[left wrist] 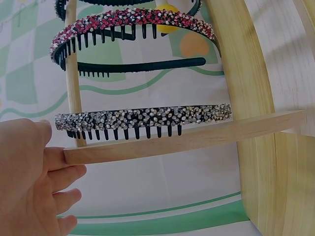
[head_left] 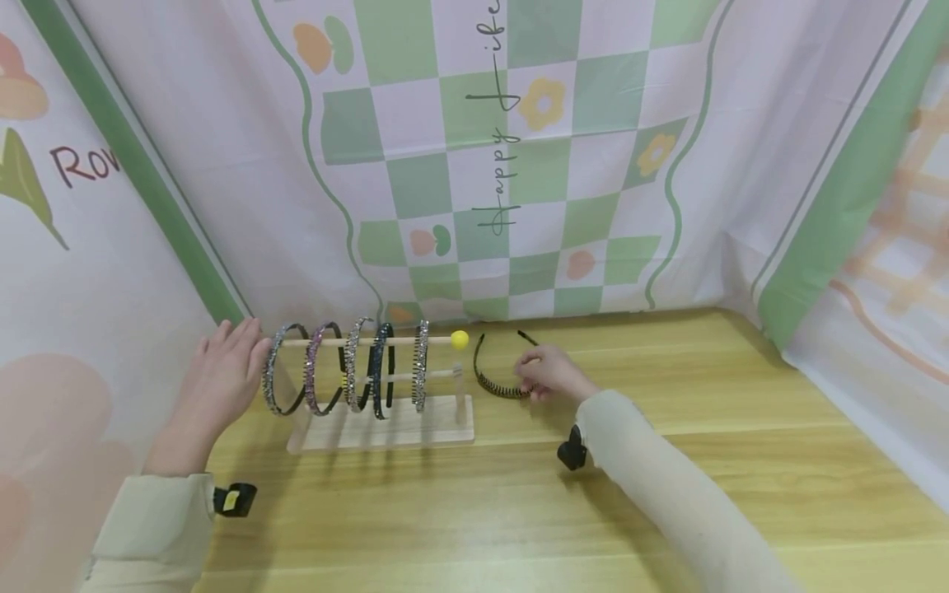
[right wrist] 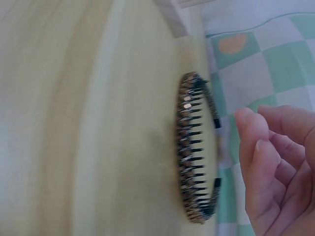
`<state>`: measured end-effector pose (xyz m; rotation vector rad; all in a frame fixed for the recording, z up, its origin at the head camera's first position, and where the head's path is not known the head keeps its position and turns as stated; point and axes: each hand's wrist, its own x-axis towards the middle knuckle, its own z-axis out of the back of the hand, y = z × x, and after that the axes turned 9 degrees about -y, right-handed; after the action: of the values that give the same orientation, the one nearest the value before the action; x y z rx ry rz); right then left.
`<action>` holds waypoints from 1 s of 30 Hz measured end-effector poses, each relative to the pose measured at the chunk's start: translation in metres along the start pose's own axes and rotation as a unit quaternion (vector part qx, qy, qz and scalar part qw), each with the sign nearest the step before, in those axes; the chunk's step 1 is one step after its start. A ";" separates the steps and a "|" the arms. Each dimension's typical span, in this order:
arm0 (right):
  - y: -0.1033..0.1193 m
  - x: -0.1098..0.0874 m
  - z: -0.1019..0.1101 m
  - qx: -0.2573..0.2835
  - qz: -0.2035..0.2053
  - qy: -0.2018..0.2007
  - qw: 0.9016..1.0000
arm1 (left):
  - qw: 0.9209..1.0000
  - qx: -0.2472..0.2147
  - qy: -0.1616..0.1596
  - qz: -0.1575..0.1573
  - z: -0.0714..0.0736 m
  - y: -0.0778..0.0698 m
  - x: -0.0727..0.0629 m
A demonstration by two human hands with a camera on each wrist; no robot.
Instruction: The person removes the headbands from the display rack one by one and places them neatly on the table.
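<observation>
A wooden headband stand (head_left: 385, 428) holds several sparkling headbands on its upper rod. My left hand (head_left: 226, 366) rests against the left end of that stand, fingers fairly straight. The left wrist view shows the left fingers (left wrist: 64, 177) touching the top of the wooden end upright (left wrist: 162, 147), close to a silver rhinestone headband (left wrist: 147, 117). A dark toothed headband (head_left: 495, 389) with brownish beads lies on the table right of the stand. My right hand (head_left: 552, 372) hovers at its right side. In the right wrist view, the right fingers (right wrist: 263, 162) are loosely bent, apart from this headband and holding nothing.
The stand's upper rod ends in a yellow ball (head_left: 460, 339), and a lower rod runs beneath it. A checkered cloth (head_left: 474, 189) hangs behind the wooden table (head_left: 460, 519). Printed cloth (head_left: 111, 329) also covers the left side, close to my left hand.
</observation>
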<state>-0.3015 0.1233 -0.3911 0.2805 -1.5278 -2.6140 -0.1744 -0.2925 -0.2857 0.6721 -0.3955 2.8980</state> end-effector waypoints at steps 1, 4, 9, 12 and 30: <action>0.003 0.000 0.001 -0.002 -0.001 -0.002 1.000 | 1.000 0.000 0.000 0.000 0.000 0.000 0.000; 0.011 0.001 0.005 -0.014 0.009 -0.002 1.000 | 1.000 0.001 0.000 -0.001 0.000 0.000 0.000; 0.025 0.003 0.012 -0.025 0.047 0.001 0.999 | 1.000 0.004 -0.001 -0.003 0.000 0.001 0.000; 0.034 0.001 0.017 -0.023 0.059 0.000 0.998 | 1.000 0.005 -0.001 -0.004 -0.001 0.001 0.000; 0.093 -0.010 0.034 -0.022 0.108 0.019 0.994 | 1.000 0.002 -0.003 -0.003 -0.001 0.001 0.000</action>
<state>-0.2991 0.1089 -0.2929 0.1500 -1.4014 -2.4555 -0.1752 -0.2934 -0.2865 0.6812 -0.3879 2.8915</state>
